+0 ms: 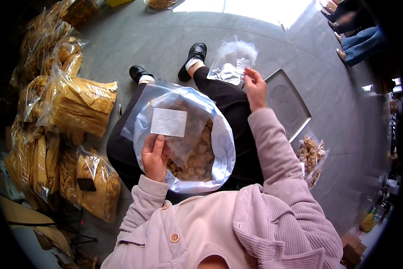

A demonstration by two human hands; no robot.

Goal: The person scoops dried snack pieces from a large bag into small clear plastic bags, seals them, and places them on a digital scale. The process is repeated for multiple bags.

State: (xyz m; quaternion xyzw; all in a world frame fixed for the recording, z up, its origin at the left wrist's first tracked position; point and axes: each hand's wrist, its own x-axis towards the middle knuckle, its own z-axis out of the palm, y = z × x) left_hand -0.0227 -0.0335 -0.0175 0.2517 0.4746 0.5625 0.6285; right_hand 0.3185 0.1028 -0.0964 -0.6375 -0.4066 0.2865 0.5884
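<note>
Between my thumb and fingers, my left hand [154, 157] grips a clear plastic bag [136, 101] with a white printed label [169, 122]. That bag hangs over a large white plastic sack [224, 152] resting in my lap. Small brown cube-shaped pieces [201, 157] lie inside the sack, partly seen through the clear bag. My right hand [256, 89] is raised past my right knee, fingers loosely bent and apart, with nothing visible in them. Just beyond its fingertips lies a pile of flat clear bags [232, 60], some with labels.
A metal tray [287, 105] lies on the floor to the right, with a filled clear bag [310, 157] of brown pieces nearer me. Large bags of yellowish-brown strips [82, 101] are heaped along the left. Other people's legs [360, 45] show at the far right.
</note>
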